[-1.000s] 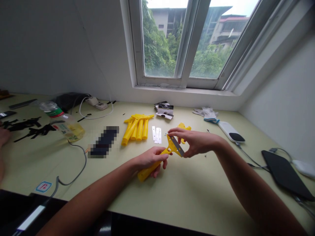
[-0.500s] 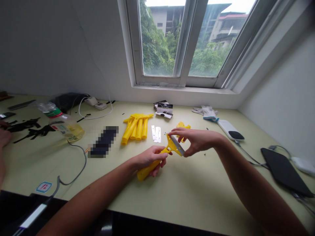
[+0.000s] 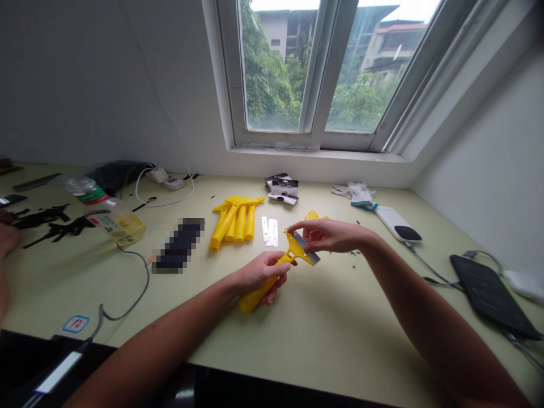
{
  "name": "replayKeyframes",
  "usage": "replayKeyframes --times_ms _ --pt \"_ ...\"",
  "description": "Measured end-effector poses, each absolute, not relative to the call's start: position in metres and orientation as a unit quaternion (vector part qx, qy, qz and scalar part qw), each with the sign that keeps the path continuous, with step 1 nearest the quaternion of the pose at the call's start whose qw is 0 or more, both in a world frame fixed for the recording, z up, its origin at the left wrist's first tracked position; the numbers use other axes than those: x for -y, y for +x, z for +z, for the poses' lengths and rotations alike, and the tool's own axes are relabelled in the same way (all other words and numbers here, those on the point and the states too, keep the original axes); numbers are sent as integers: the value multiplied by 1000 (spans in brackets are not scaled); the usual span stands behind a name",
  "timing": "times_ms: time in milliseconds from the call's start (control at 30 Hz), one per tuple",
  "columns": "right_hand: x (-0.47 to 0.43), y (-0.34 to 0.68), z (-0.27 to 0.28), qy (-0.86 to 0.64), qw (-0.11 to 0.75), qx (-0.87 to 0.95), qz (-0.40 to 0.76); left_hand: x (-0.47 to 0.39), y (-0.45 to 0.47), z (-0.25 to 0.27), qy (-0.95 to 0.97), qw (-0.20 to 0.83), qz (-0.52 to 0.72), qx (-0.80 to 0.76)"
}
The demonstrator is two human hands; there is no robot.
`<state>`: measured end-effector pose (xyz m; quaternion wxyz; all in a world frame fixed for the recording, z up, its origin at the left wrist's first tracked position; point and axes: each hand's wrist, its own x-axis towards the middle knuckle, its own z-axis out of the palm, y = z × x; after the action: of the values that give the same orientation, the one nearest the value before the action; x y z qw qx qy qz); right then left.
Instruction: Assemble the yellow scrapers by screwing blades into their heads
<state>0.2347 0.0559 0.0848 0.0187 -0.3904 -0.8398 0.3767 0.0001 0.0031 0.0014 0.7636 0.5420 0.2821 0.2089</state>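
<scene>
My left hand (image 3: 263,271) is wrapped round the handle of a yellow scraper (image 3: 254,298), whose wide head points up and right. A flat metal blade (image 3: 313,258) lies along the head's far edge. My right hand (image 3: 338,233) pinches the blade from above, the index finger reaching its upper corner and the thumb near its middle. Beyond my left hand are several yellow scraper handles (image 3: 233,226) in a pile, with loose blades (image 3: 272,231) beside them. Small yellow parts (image 3: 312,215) show partly behind my right hand. Small screws (image 3: 354,266) lie to its right.
Black-and-white packets (image 3: 284,190) lie near the window. A bottle (image 3: 113,215) leans at left, near another person's hand (image 3: 7,233). Gloves (image 3: 357,194), a white device (image 3: 398,225), and a black phone-like slab (image 3: 493,294) with cables occupy the right side.
My right thumb has shifted from the blade's lower corner up towards its middle, uncovering that end. The scraper has barely moved in my left hand.
</scene>
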Motion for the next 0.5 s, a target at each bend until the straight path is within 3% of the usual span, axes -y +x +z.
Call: replayKeyframes --times_ms 500 --pt "-67 237 64 -350 129 751 545 -2 4 1 549 748 252 -274"
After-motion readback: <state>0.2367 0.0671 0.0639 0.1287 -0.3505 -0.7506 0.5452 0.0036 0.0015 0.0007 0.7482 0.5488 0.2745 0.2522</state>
